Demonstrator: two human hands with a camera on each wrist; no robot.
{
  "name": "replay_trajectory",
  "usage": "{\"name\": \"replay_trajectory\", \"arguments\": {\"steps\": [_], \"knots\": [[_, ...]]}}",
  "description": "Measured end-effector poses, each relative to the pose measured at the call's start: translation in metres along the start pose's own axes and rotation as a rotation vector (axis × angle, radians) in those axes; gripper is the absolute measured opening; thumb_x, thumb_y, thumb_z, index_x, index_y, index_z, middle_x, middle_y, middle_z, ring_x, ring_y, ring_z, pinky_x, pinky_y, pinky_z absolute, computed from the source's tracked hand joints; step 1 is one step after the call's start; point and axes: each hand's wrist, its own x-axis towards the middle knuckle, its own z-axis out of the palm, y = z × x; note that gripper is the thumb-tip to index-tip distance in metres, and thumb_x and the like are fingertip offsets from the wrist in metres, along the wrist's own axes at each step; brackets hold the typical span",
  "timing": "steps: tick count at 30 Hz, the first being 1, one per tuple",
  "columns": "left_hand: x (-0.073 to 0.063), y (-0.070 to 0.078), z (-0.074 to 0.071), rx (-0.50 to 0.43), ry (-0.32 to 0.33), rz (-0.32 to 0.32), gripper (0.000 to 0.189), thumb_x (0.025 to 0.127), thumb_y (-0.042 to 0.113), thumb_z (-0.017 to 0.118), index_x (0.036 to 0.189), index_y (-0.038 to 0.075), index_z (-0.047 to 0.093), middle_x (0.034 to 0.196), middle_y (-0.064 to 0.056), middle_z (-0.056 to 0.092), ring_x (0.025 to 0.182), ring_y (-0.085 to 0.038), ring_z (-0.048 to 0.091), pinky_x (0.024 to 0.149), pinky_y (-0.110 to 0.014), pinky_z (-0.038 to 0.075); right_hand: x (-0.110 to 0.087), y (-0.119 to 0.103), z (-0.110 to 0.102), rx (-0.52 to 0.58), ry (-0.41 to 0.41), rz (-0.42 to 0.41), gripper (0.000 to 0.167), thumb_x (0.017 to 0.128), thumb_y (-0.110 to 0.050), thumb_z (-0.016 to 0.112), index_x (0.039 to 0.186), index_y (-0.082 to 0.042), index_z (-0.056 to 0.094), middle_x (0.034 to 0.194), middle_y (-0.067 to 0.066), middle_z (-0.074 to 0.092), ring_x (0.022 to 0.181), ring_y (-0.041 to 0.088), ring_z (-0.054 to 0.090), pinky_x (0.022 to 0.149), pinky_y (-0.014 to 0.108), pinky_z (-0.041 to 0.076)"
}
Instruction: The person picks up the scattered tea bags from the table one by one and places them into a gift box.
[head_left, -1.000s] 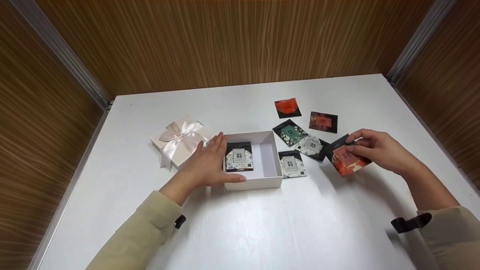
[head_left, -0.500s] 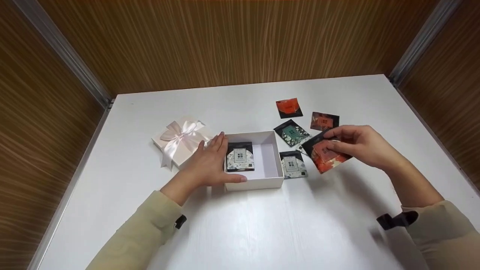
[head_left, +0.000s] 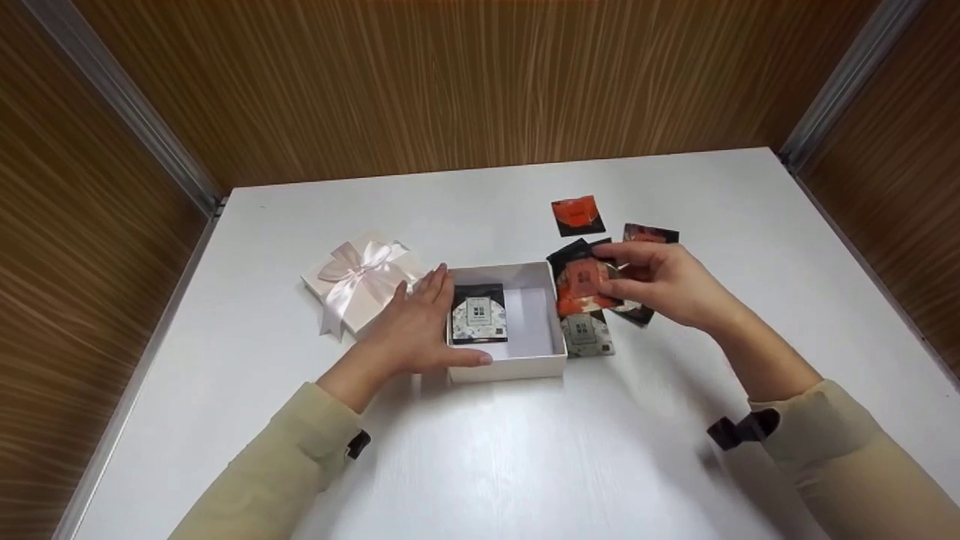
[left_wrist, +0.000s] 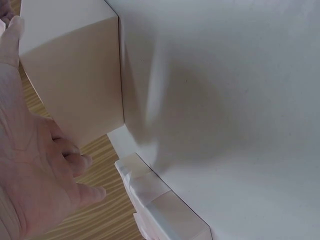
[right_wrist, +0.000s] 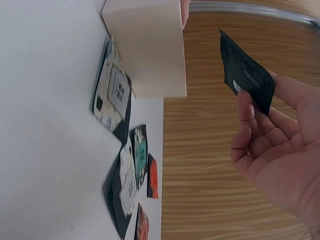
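My right hand pinches an orange and black sachet between thumb and fingers. It is held raised beside the right wall of an open white box; its dark printed back shows in the right wrist view. Inside the box, on the left, lies a white floral and black sachet. My left hand rests at the box's left side, fingers straight along the left wall and thumb over the front rim. In the left wrist view, this hand lies against the box's outer side.
Left of the box lies a pale lid with a satin bow. To its right, a white floral sachet touches or nearly touches the wall. Farther back are an orange sachet, a dark red one and a green one.
My right hand has moved left with the orange and black sachet, from the right side of the table to next to the box. The left hand and box have stayed in place.
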Motion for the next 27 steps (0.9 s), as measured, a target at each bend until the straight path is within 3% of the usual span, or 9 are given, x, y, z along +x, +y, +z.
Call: {"name": "replay_trajectory", "arguments": {"steps": [9,17,27], "knots": [[0.001,0.000,-0.002,0.010,-0.008,-0.003,0.144,0.076,0.099,0.051,0.168,-0.002,0.008,0.176,-0.020,0.002,0.162,-0.035,0.011,0.128,-0.062,0.009,0.018,-0.006,0.028,-0.095,0.017,-0.027,0.049,0.098,-0.022,0.080,0.144,-0.010,0.068,0.118,0.008,0.074,0.100,0.022,0.067,0.078,0.023,0.054],[0.000,0.000,0.000,-0.018,-0.018,-0.009,0.146,0.074,0.101,0.050,0.168,-0.002,0.007,0.176,-0.020,0.002,0.162,-0.034,0.009,0.128,-0.062,0.007,0.025,-0.006,0.050,-0.075,0.000,-0.033,0.051,0.097,-0.022,0.080,0.145,-0.010,0.067,0.128,0.007,0.073,0.114,0.024,0.067,0.097,0.044,0.055],[0.000,-0.001,0.000,-0.008,0.000,-0.002,0.145,0.074,0.101,0.051,0.169,-0.001,0.008,0.176,-0.020,0.002,0.162,-0.034,0.010,0.128,-0.062,0.008,0.038,-0.016,0.071,-0.046,-0.016,-0.090,0.052,0.096,-0.019,0.081,0.144,-0.007,0.066,0.114,0.004,0.075,0.109,0.021,0.068,0.100,0.045,0.052]]}}
